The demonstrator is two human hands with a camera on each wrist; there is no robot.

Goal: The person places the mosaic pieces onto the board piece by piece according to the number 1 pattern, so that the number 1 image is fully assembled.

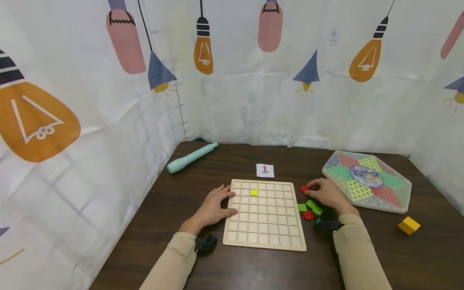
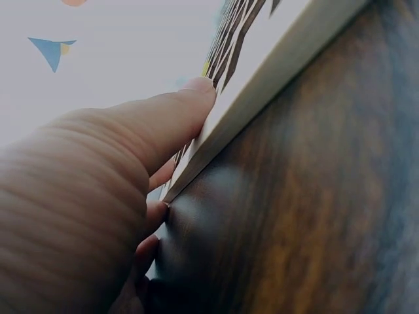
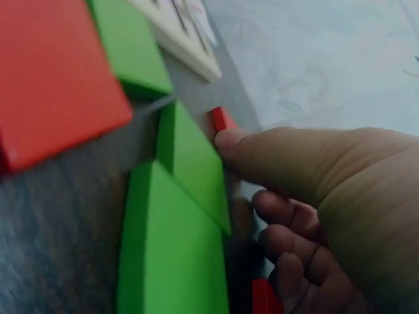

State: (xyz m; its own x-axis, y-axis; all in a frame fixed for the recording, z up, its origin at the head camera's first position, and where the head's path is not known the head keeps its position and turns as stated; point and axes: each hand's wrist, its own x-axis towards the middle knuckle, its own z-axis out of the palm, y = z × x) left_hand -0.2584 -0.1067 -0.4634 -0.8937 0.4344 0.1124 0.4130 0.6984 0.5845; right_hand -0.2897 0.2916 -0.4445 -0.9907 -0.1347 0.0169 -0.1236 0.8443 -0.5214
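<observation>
A wooden grid board (image 1: 264,247) lies on the dark table, with one small yellow tile (image 1: 254,192) in an upper-left cell. My left hand (image 1: 212,209) rests at the board's left edge, fingers extended and thumb spread onto the rim; in the left wrist view the thumb (image 2: 173,121) presses the board's edge (image 2: 262,85). To the right of the board, my right hand (image 1: 328,193) pinches a small red tile (image 1: 303,188) between thumb and fingers. Just below it lie green tiles (image 1: 302,207) and another red tile (image 1: 308,216), seen large in the right wrist view.
A printed pattern card (image 1: 265,170) lies behind the board. At the back left is a mint-green cylinder (image 1: 192,158). A hexagonal box (image 1: 367,181) with a patterned lid stands at the right, and a yellow block (image 1: 409,225) in front of it. Printed curtains (image 1: 246,108) surround the table.
</observation>
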